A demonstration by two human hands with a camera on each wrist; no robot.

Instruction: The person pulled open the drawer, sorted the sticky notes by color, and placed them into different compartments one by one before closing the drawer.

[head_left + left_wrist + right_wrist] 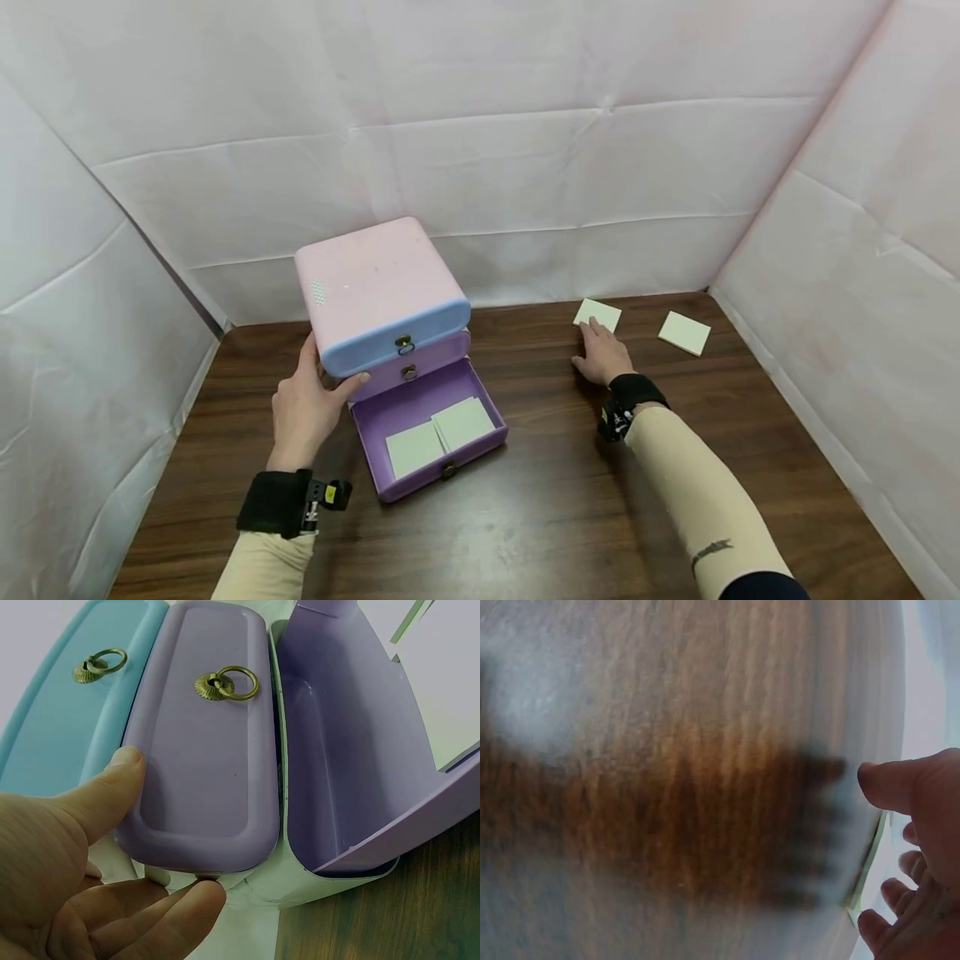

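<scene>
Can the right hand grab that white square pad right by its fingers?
Probably yes: the right hand lies flat on the table, its fingertips already at the nearer white pad, with nothing between them.

1. One cabinet is seen on the table — a single pink unit.
2. Three drawers are counted in it — a blue one, a closed purple one and an open purple one.
3. Three ring pulls are counted, one on each drawer front.
4. Four pads are counted in all: two are lying in the open drawer, two on the table — one at the right hand, one beside it.
5. Two hands are seen; the left hand is laid against the cabinet.
6. Two wrist straps are worn, one on each arm.
</scene>
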